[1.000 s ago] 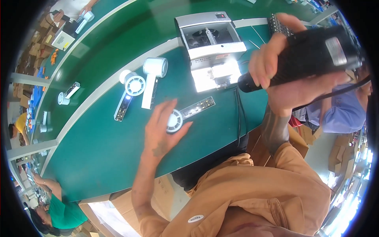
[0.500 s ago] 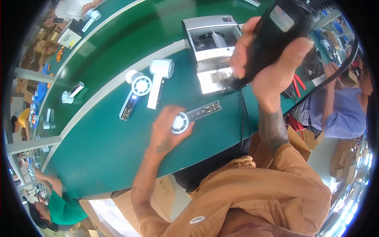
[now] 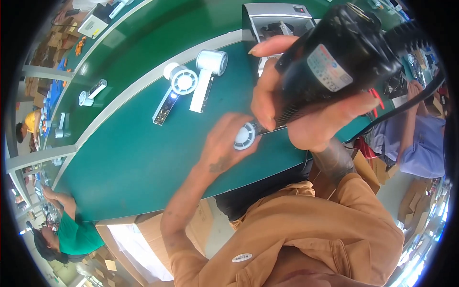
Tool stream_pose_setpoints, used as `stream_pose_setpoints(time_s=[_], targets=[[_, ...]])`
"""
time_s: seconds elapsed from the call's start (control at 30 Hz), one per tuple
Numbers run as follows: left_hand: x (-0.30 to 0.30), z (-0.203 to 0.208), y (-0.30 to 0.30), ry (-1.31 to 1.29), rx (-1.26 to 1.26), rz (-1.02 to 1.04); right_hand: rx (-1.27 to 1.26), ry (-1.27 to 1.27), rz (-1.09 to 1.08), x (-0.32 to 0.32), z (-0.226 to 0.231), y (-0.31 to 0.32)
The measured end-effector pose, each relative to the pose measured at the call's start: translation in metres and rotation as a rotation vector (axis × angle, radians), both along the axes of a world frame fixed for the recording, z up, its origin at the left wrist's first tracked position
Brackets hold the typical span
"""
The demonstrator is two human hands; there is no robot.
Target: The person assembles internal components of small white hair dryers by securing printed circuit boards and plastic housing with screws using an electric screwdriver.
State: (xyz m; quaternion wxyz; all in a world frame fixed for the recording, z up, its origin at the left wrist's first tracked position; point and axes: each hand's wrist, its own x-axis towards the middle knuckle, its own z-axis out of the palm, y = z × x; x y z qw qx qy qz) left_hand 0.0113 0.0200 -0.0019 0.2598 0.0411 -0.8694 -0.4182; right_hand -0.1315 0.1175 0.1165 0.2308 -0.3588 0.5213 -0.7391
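My left hand [image 3: 224,141] is closed around the round head of a small white handheld fan [image 3: 245,136], pressing it to the green table. The fan's handle runs right, its circuit board exposed, and its far end is hidden under my right hand [image 3: 306,122]. That hand grips a black electric screwdriver [image 3: 306,86] with a label on its side, held upright over the handle. The screwdriver's tip is hidden. Beyond my left hand lie two more fans: one with an open handle and a lit blue light [image 3: 173,97], the other a white fan [image 3: 210,63] lying beside it.
A silver screw feeder [image 3: 275,9] stands at the back, partly behind my right hand. A thick black cable [image 3: 406,103] curves down the right side. Red-handled pliers [image 3: 377,101] lie at right. Beyond the pale rail are more fans [image 3: 86,98]. Other people sit left and right.
My right hand has brought the screwdriver down and toward me, over the fan's handle. My left hand and its fan appear further right, and the whole view has shifted slightly.
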Motion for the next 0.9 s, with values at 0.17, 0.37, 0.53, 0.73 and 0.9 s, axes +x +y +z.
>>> stream_pose_setpoints(time_s=[0.17, 0.37, 0.53, 0.73, 0.9], targets=[[0.001, 0.002, -0.002, -0.057, 0.001, -0.020, 0.107, 0.038, -0.056, 0.008, -0.001, -0.011], [-0.003, 0.007, -0.002, -0.046, -0.023, -0.015, 0.056, -0.002, -0.097, 0.006, -0.009, -0.014], [-0.002, 0.006, 0.000, -0.062, -0.004, -0.006, 0.070, 0.010, -0.045, 0.001, -0.011, -0.014], [-0.003, 0.007, -0.001, -0.076, -0.011, -0.003, 0.056, -0.025, -0.064, 0.003, -0.021, -0.018], [-0.003, 0.004, -0.003, -0.050, -0.026, -0.002, 0.111, 0.018, 0.042, -0.001, -0.019, -0.018]])
